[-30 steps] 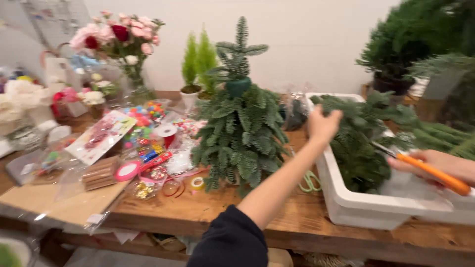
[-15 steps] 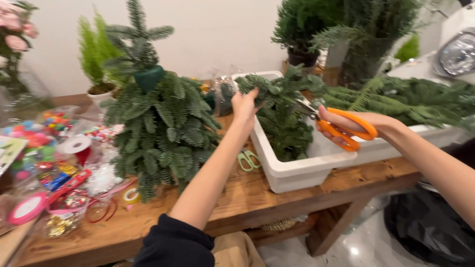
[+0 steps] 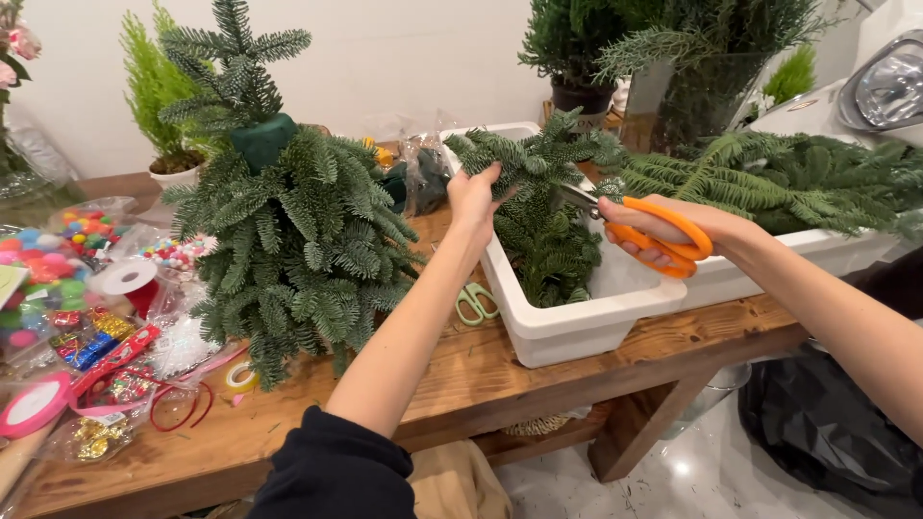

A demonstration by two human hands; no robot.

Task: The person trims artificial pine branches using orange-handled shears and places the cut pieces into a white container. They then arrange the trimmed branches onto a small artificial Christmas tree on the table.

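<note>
White plaster wall and a rough wooden workbench (image 3: 500, 380) frame a busy greenery station, where a person in a dark sleeve works over a long white plastic tub (image 3: 577, 332) filled with cut fir branches. The left hand (image 3: 473, 195) is closed around a dark green fir sprig (image 3: 524, 159) held up above the tub's near end, while the right hand (image 3: 673, 231) grips a pair of orange-handled scissors (image 3: 642, 229), fingers through the loops and the blades angled toward the sprig's stem; whether the blades have met the stem cannot be told. Just left of the tub stands a small cone-shaped tree of fir sprigs (image 3: 288, 231) built on a dark green foam core (image 3: 261, 141); its lower tiers look full, but the foam shows bare below the topmost tuft, which suggests the upper part is not yet filled. Trimming appears to be in hand, with plenty of uncut greenery left in the tub. Bags of coloured pompoms (image 3: 58, 274), ribbon spools (image 3: 125, 279) and a pair of green-handled scissors (image 3: 475, 303) lie untouched on the bench.
</note>
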